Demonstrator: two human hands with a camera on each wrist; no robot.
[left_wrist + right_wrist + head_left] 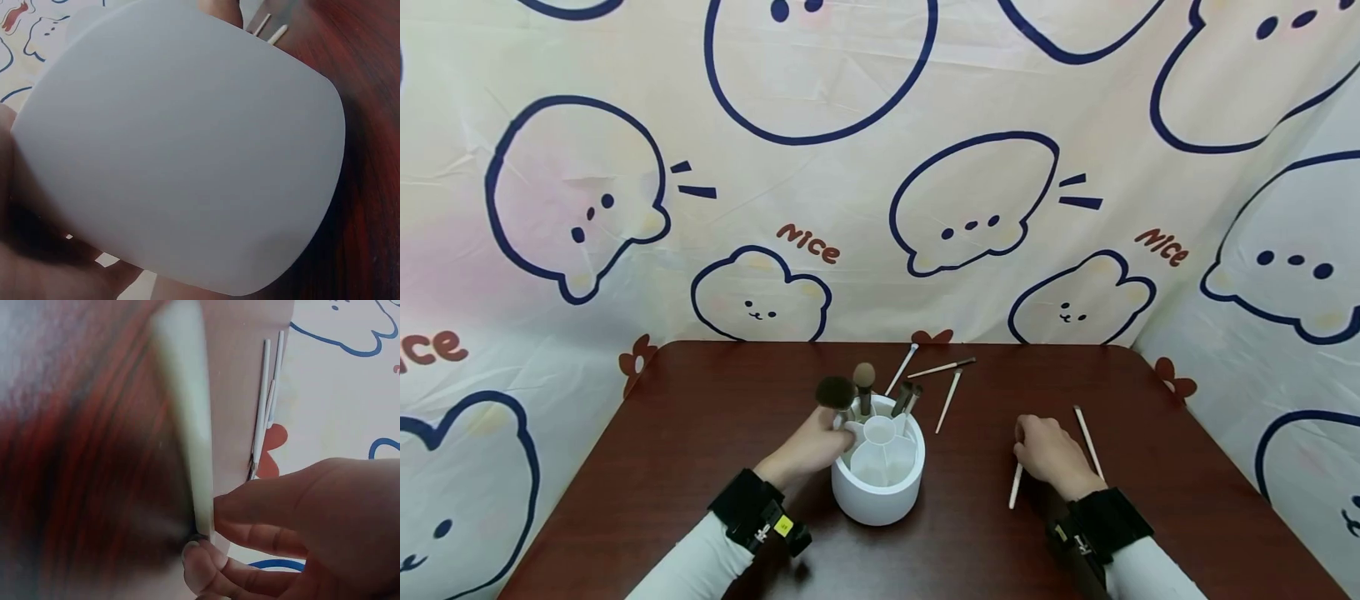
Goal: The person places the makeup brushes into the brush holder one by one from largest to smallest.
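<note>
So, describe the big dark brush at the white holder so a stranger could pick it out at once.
On the brown table, find the round white holder with the left hand gripping its rim. Just beyond that hand, the dark brush rises. Its near-black head is broader than its neighbours', including the tan-headed brush to its right.

Here's the dark reddish-brown worktop point(715, 417), rounded at its far corners; behind it rises a creased pale sheet point(865, 183); navy-outlined cartoon animals point(762, 292) all over; red "Nice" lettering point(808, 243) too!
</note>
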